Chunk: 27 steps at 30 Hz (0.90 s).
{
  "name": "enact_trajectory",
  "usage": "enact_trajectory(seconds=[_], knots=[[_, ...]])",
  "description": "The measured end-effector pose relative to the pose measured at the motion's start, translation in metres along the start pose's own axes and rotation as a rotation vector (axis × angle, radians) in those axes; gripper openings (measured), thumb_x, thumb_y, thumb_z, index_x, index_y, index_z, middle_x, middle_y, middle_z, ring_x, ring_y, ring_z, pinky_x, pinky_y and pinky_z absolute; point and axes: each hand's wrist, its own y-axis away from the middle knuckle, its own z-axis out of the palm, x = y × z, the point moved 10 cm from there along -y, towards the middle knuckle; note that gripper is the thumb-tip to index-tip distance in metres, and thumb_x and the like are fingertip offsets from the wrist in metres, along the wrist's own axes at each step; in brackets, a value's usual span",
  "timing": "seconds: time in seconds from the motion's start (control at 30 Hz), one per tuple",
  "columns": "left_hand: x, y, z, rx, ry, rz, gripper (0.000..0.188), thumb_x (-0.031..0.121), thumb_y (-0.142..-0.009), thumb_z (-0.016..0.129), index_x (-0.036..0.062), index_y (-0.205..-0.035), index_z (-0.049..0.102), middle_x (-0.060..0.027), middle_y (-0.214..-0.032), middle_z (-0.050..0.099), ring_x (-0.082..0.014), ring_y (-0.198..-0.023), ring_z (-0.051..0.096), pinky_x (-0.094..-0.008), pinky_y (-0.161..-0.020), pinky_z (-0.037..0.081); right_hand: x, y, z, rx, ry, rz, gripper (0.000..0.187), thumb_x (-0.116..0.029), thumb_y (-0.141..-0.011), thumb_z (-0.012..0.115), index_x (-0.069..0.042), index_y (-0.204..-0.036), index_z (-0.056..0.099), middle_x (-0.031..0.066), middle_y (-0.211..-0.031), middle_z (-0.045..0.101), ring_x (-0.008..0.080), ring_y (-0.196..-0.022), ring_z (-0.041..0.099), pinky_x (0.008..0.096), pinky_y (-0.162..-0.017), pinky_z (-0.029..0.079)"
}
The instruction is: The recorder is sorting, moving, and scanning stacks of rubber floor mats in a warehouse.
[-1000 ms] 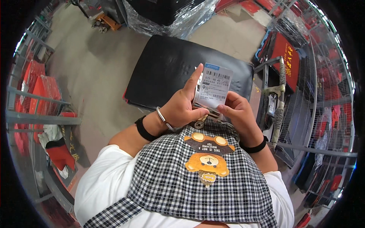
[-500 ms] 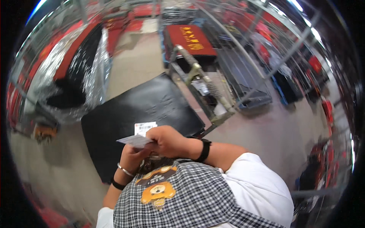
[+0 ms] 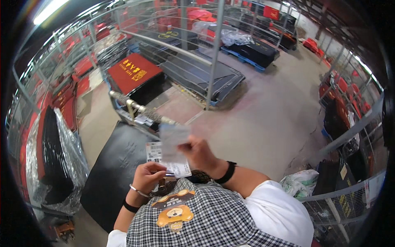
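My left hand pinches a white printed label in front of my apron. Between the thumb and fingers of my right hand is a pale grey paper sheet, slightly blurred and raised above the label. Behind the paper, another white label shows against a large black mat; whether it is stuck there cannot be made out. The mat slopes away below my hands, beside a cart with a worn, wrapped handle bar.
Beyond the cart lie a stack of red mats with yellow lettering and dark mats on a pallet. Plastic-wrapped rolls stand at left. Metal rack posts rise ahead. A wire mesh barrier and a whitish sack are at right.
My view has swung to the right. My hands have moved apart: the right has lifted the grey paper sheet up and away, while the left stays low with the label.
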Motion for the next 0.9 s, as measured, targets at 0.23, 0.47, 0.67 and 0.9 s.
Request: enact_trajectory(seconds=[0.23,0.47,0.67,0.9], knots=[[0.012,-0.066,0.073,-0.322,0.061,0.016,0.02,0.014,-0.088,0.059,-0.0038,-0.096,0.061,-0.0052,-0.082,0.066,-0.009,-0.07,0.058,-0.0223,-0.061,0.047,0.016,0.012,-0.06,0.03,-0.156,0.073,0.015,-0.004,-0.085,0.059,0.004,-0.097,0.061,0.0091,-0.088,0.066,0.0129,-0.08,0.06,0.0276,-0.072,0.05],[0.0,-0.046,0.109,-0.111,-0.258,-0.033,0.016,0.009,-0.088,0.058,-0.0057,-0.091,0.063,-0.0059,-0.081,0.065,-0.0109,-0.07,0.057,-0.0249,-0.062,0.046,0.03,0.057,-0.1,-0.144,-0.1,0.136,0.018,-0.012,-0.085,0.06,0.003,-0.095,0.06,0.002,-0.078,0.061,0.0078,-0.072,0.053,0.024,-0.066,0.045],[0.007,-0.079,0.053,-0.025,-0.136,-0.021,0.014,0.007,-0.086,0.059,-0.0062,-0.083,0.063,-0.0054,-0.078,0.064,-0.0123,-0.067,0.058,-0.0253,-0.061,0.046,0.122,0.073,-0.15,-0.057,-0.062,0.3,0.022,-0.021,-0.085,0.06,0.0,-0.092,0.061,0.0012,-0.072,0.059,0.007,-0.067,0.052,0.0241,-0.06,0.043],[-0.038,-0.199,-0.031,0.109,-0.335,0.025,0.017,0.011,-0.081,0.061,-0.0045,-0.074,0.061,-0.0077,-0.073,0.063,-0.0129,-0.062,0.056,-0.0295,-0.053,0.043,0.285,0.246,-0.22,-0.256,0.606,0.703,0.032,-0.035,-0.082,0.057,-0.007,-0.096,0.064,0.0142,-0.081,0.065,0.0297,-0.079,0.062,0.0395,-0.069,0.048]])
